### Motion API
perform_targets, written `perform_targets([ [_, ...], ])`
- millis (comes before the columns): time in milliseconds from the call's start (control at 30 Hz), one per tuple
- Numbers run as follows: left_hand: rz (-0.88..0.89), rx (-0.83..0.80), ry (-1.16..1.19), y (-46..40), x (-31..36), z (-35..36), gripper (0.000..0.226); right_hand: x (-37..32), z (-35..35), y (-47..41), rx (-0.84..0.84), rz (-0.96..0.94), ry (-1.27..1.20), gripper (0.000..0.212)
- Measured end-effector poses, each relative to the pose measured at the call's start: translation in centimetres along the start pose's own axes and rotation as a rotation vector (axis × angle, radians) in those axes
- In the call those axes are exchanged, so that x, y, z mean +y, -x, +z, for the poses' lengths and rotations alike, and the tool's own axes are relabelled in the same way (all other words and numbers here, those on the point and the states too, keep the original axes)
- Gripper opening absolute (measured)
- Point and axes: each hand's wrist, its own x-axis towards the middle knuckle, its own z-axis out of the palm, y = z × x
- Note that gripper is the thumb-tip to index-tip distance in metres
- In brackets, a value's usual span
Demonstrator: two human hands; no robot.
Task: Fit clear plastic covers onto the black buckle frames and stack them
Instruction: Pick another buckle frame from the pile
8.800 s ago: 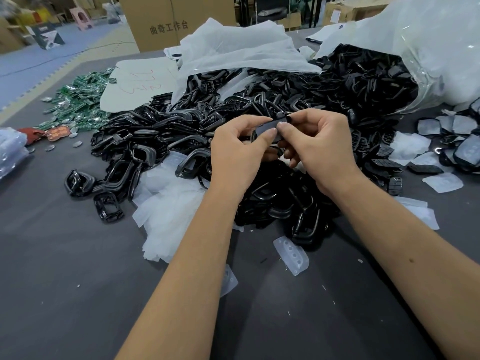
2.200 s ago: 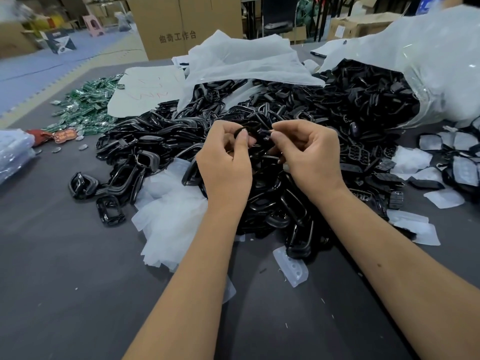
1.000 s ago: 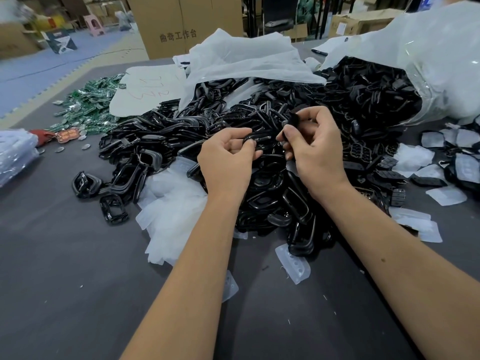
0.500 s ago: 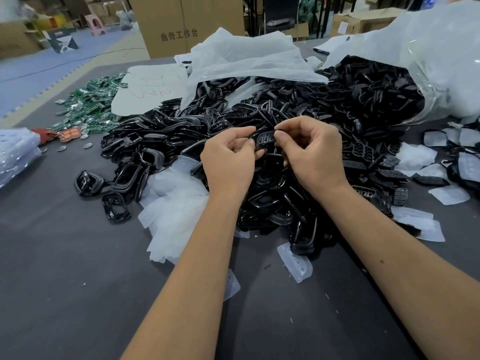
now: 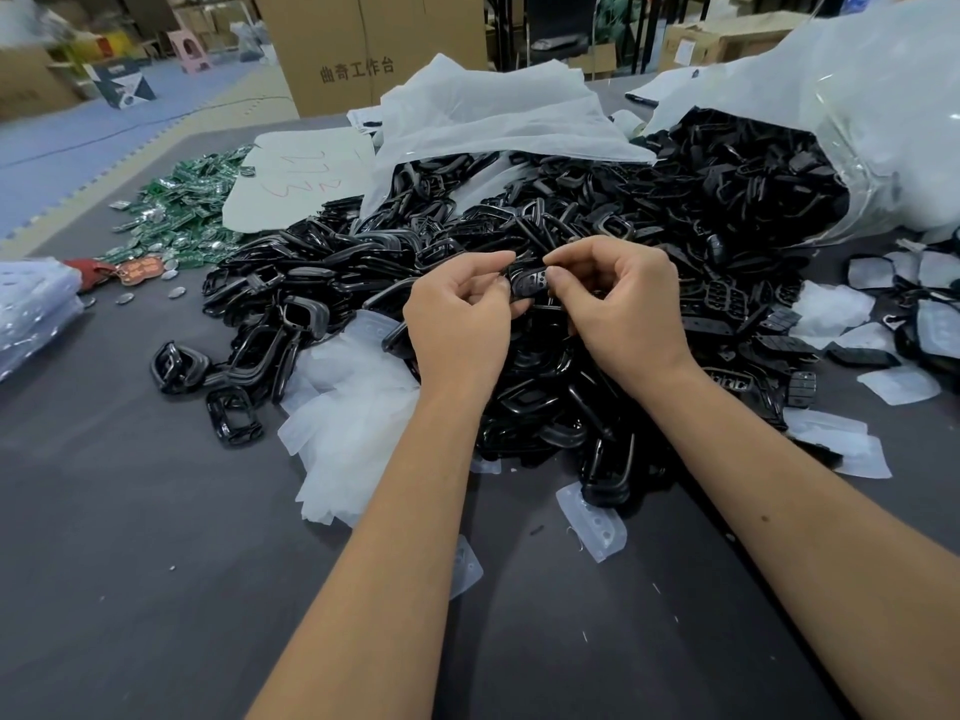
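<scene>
Both hands meet over a big heap of black buckle frames (image 5: 545,241) on the grey table (image 5: 130,537). My left hand (image 5: 457,324) and my right hand (image 5: 623,309) pinch one small black buckle frame (image 5: 527,280) between thumbs and fingertips. The piece shows a row of small holes; much of it is hidden by my fingers. Whether a clear cover sits on it I cannot tell. Loose clear plastic covers (image 5: 597,522) lie near the heap's front edge, and more clear covers (image 5: 353,397) are piled left of my left wrist.
A clear bag (image 5: 857,96) spilling more black parts lies at the back right. White sheets (image 5: 483,116) cover the heap's rear. Green circuit boards (image 5: 176,210) lie far left, and a stack of clear trays (image 5: 31,309) sits at the left edge. Fitted pieces and covers (image 5: 909,324) are scattered right.
My right hand came down from its raised position and joined the left; both now pinch the small black piece closer together, slightly lower over the heap.
</scene>
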Motion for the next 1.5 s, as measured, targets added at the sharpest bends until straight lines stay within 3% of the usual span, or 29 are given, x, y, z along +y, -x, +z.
perform_targets([
  [600, -0.017, -0.038, -0.007, -0.21, -0.12, -0.24, 0.024, -0.56, -0.03, 0.12, 0.024, 0.022, 0.087, 0.011],
  [867, 0.021, -0.063, -0.002, -0.41, -0.34, -0.24, 0.023, -0.63, 0.12, 0.1, 0.09, 0.062, 0.143, 0.036],
  [1067, 0.022, -0.085, 0.023, -0.37, -0.39, -0.42, 0.019, -0.48, -0.1, -0.2, -0.013, 0.116, 0.09, 0.019],
  [1500, 0.051, -0.047, -0.024, -0.48, -0.46, -0.4, 0.022, 0.19, -0.46, -0.41, -0.104, 0.188, -0.133, 0.008],
])
